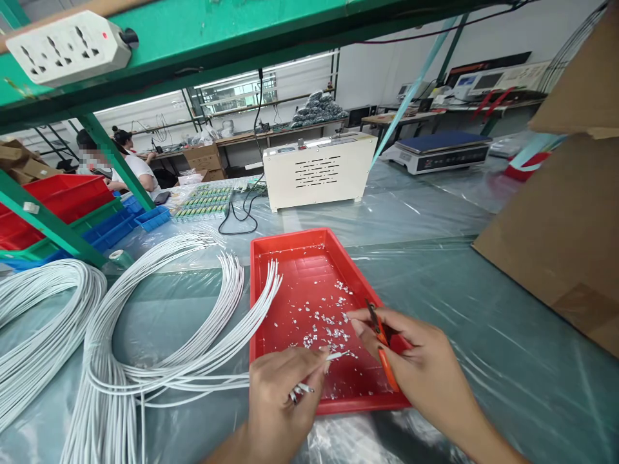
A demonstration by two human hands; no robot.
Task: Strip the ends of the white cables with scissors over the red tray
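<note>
Across red tray (344,265) rim: white cables (258,316); behind, beige machine (316,192).

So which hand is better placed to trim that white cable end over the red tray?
Probably the right hand: it holds the orange-handled tool near the white cable end. The left hand is occupied, pinching that cable.

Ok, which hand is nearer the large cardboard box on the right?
Right. The right hand, holding the orange-handled tool, is left of the cardboard box, apart from it; the left hand is farther left, pinching a white cable.
</note>
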